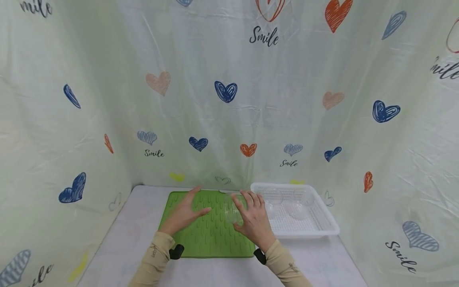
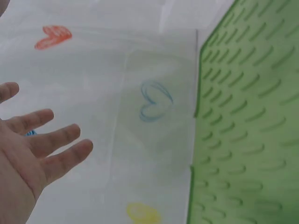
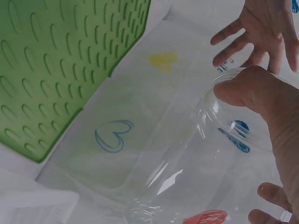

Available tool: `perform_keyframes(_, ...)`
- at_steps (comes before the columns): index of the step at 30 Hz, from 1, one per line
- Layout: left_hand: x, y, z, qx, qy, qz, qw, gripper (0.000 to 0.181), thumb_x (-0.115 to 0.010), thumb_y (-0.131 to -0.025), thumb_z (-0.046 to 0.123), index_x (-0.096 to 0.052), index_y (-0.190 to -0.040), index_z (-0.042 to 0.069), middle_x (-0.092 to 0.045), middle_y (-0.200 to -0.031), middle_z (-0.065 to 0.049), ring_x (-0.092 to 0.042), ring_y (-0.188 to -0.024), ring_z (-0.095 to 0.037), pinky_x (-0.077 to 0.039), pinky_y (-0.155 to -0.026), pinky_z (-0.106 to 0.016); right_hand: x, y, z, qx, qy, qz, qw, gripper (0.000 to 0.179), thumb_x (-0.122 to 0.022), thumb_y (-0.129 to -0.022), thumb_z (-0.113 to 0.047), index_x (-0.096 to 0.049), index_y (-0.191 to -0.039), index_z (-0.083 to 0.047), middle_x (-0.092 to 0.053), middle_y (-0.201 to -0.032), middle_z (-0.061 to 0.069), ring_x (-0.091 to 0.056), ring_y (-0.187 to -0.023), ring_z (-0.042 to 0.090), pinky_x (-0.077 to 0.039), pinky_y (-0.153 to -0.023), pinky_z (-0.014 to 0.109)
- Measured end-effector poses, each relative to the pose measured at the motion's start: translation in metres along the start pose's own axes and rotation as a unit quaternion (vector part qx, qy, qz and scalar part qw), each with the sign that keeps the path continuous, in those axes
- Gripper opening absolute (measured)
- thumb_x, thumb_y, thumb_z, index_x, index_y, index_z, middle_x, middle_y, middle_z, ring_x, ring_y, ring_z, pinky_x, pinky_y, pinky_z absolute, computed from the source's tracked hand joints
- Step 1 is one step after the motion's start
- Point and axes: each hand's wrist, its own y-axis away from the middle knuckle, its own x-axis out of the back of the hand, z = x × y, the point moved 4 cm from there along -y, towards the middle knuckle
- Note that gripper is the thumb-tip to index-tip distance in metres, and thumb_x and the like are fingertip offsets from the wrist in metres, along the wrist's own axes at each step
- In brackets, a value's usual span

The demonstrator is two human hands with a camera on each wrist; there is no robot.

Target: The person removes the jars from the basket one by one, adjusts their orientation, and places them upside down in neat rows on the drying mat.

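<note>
Clear jar (image 1: 230, 212): in the right hand (image 1: 256, 220), above the right part of the green mat (image 1: 204, 239). Right grip clamped on the jar, the thumb near the rim in the right wrist view and some fingertips showing on its other side. Whether the jar's base touches the mat: cannot tell.

Left hand (image 1: 183, 215): above the left part of the mat, grip apart, thumb and fingers spread, palm side turned toward the jar. Hand and jar are apart, with bare mat visible between them.

Mat: flat on the counter (image 1: 297, 261), surface covered in raised oblong bumps, far edge near the curtain (image 1: 195, 48).

White basket (image 1: 297, 234): to the right of the mat, toward the far side; perforated floor. Clear containers (image 1: 303, 196) lie inside, toward the far side; outlines faint, exact count uncertain.

Both arms come in from the near side in tan sleeves (image 1: 154, 253), a black piece (image 1: 176, 252) at each wrist. Curtain behind and at both sides: pale, printed with hearts in blue, red, pink and yellow, plus the word "Smile".
</note>
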Motion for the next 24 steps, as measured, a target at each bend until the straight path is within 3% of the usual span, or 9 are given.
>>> perform_keyframes(5,-0.014,-0.004,0.026,-0.032,0.027,-0.038,0.9984,0.097,-0.071,-0.08,0.058,-0.012,-0.154,0.037,-0.018,-0.162,-0.005,-0.034,-0.138,-0.045,-0.037,-0.1,-0.07,-0.001,-0.002,-0.002,0.0,0.001,-0.003,1.0,0.113,-0.088,-0.051,-0.052,-0.037,-0.148,-0.022,-0.05,-0.137,0.016,-0.048,-0.123,0.037,-0.037,-0.105,0.056)
perform_keyframes(9,-0.027,-0.004,0.038,-0.057,0.04,-0.067,0.9953,0.099,-0.073,-0.078,0.057,-0.012,-0.154,0.039,-0.019,-0.161,-0.006,-0.035,-0.138,-0.044,-0.038,-0.099,-0.069,-0.002,-0.001,-0.004,0.001,-0.001,-0.008,1.0,0.114,-0.088,-0.05,-0.052,-0.038,-0.147,-0.022,-0.052,-0.136,0.017,-0.049,-0.123,0.037,-0.037,-0.105,0.056)
perform_keyframes(16,-0.039,-0.003,0.046,-0.061,0.047,-0.079,0.9939,0.098,-0.074,-0.076,0.059,-0.01,-0.15,0.049,-0.024,-0.159,-0.004,-0.042,-0.135,-0.037,-0.044,-0.095,-0.067,-0.004,-0.002,-0.007,0.0,-0.004,-0.01,0.9999,0.115,-0.089,-0.048,-0.055,-0.04,-0.146,-0.022,-0.052,-0.135,0.017,-0.05,-0.122,0.038,-0.038,-0.105,0.057)
perform_keyframes(24,-0.045,-0.003,0.048,-0.078,0.051,-0.088,0.9918,0.096,-0.069,-0.077,0.063,-0.015,-0.153,0.038,-0.027,-0.158,-0.004,-0.048,-0.131,-0.035,-0.048,-0.094,-0.061,-0.004,-0.001,-0.012,0.004,-0.002,-0.014,0.9999,0.115,-0.09,-0.046,-0.057,-0.042,-0.144,-0.021,-0.053,-0.135,0.017,-0.05,-0.124,0.038,-0.039,-0.104,0.059)
